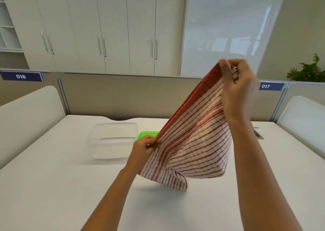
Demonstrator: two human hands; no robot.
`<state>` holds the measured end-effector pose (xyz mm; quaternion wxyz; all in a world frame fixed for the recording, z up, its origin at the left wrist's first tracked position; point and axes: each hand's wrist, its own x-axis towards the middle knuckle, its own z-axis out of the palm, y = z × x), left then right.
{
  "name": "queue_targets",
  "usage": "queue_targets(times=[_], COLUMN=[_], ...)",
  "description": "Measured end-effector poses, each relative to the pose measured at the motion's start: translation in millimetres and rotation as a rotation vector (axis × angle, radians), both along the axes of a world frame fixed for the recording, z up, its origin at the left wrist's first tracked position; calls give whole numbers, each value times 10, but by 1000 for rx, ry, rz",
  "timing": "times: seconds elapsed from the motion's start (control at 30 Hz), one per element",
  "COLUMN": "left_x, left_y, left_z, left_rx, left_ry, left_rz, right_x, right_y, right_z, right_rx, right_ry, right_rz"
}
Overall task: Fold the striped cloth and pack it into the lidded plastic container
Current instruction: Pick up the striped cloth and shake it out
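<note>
The red-and-white striped cloth [193, 143] hangs doubled over above the white table, its red-bordered edge running diagonally between my hands. My right hand [237, 88] pinches the upper corners, raised high. My left hand [144, 147] pinches the lower end of that edge, close above the table. The cloth's bottom corner droops down to the table surface. A clear plastic container [112, 139] stands open on the table left of my left hand. Its green lid [146, 135] lies just behind my left hand, mostly hidden by the hand and the cloth.
The white table [52, 186] is bounded by beige partition walls at the back, with padded dividers on the left and right. A small metal cable hatch [258, 134] sits in the table at the right. White cabinets and a plant stand beyond.
</note>
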<state>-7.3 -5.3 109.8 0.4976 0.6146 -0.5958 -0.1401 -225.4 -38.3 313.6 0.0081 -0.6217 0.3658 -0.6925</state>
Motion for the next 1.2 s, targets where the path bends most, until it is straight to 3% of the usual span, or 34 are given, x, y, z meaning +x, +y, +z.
queue_targets(times=[0.23, 0.7, 0.87, 1.0, 1.2], left_x=[528, 1326, 1411, 1440, 1202], left_y=[105, 575, 720, 633, 219], left_z=[59, 632, 638, 488, -230], left_rx=[76, 92, 158, 358, 471], left_ry=[122, 180, 262, 333, 378], left_rz=[27, -7, -138, -152, 172], right_x=[-397, -805, -870, -900, -739], right_y=[-198, -464, -445, -588, -818], right_z=[-147, -1023, -1269, -1600, -2350], right_rx=[94, 298, 393, 639, 1090], right_ry=[-172, -81, -99, -40, 78], right_rz=[-75, -125, -108, -114, -49])
